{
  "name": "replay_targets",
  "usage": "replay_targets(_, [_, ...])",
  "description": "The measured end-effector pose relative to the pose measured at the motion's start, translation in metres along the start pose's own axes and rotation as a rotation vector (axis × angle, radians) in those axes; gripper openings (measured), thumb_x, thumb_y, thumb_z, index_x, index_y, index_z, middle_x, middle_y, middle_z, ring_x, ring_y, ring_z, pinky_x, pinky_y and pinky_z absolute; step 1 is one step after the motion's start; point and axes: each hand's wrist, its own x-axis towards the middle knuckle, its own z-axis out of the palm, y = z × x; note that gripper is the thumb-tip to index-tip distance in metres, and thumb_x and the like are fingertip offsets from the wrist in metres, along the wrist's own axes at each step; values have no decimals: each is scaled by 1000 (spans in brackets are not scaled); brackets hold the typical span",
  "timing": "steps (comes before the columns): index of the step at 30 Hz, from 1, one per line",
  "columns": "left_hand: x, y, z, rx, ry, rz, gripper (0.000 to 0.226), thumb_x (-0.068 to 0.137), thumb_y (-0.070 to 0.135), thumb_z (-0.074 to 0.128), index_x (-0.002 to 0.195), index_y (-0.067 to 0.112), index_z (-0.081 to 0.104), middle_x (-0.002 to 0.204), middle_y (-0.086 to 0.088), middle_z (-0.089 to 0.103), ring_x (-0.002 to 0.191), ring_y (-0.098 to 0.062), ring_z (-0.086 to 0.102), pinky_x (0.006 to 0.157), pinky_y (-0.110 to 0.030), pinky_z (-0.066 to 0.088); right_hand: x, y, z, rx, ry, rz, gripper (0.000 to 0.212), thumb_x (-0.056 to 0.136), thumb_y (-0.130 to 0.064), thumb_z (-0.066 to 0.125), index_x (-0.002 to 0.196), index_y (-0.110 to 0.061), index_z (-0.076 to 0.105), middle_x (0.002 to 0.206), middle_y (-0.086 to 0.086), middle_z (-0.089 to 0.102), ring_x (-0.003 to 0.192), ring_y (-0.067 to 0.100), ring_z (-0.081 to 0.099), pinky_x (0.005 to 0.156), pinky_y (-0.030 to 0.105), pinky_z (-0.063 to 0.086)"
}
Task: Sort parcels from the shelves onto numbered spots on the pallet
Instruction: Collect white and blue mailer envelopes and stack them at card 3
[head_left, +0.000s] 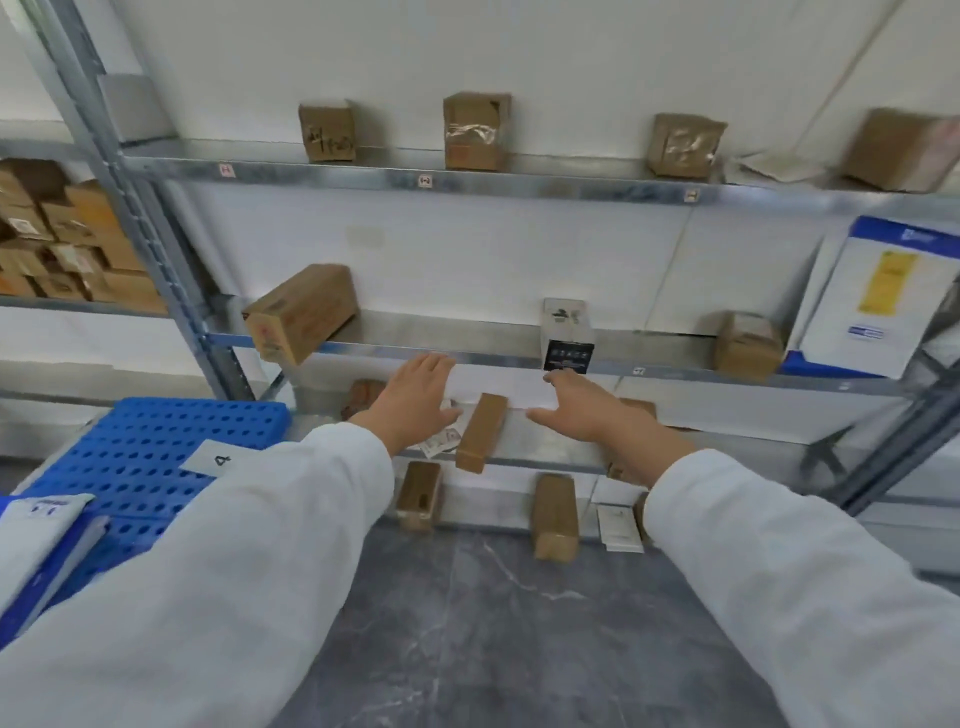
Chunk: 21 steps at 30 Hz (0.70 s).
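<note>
Open hands (498, 400) flank brown parcel (482, 432) on shelf (545, 457)

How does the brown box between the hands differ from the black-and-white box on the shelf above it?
The brown box is plain cardboard; the black-and-white box is printed, dark at its base. The brown box lies flat, one end toward the front; the black-and-white box stands upright. Both rest on shelves, and neither the left hand nor the right hand grips either.

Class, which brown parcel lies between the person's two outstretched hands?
The narrow brown box overhanging the low shelf. The open left hand and right hand flank it; the other parcels sit above, below or off to one side.
</note>
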Motion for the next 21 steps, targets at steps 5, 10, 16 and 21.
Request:
replay_targets(5, [17, 100, 19, 18, -53, 96, 67, 95, 35, 52, 150, 10, 23, 156, -7, 26, 144, -24, 21, 118, -34, 12, -52, 83, -19, 38, 38, 110, 74, 90, -51, 54, 148, -13, 29, 153, 5, 32, 134, 25, 40, 109, 39, 35])
replay_targets(10, [35, 200, 34, -6, -46, 194, 69, 94, 38, 54, 150, 10, 24, 155, -7, 27, 144, -24, 21, 118, -33, 13, -110, 171, -48, 50, 91, 197, 71, 91, -45, 56, 147, -10, 30, 150, 9, 35, 131, 27, 42, 108, 40, 38])
replay_targets(16, [47, 295, 45, -3, -39, 316, 68, 94, 37, 55, 149, 9, 25, 155, -8, 28, 144, -24, 22, 118, -33, 14, -179, 253, -70, 90, 154, 330, 69, 91, -44, 58, 146, -11, 31, 147, 9, 38, 128, 26, 44, 105, 37, 39])
replay_targets(21, [65, 363, 42, -32, -38, 393, 66, 94, 35, 55, 148, 9, 27, 154, -8, 29, 143, -24, 22, 118, -35, 17, -225, 300, -98, 65, 221, 423, 70, 91, -45, 58, 145, -10, 32, 146, 10, 39, 128, 27, 44, 106, 37, 39])
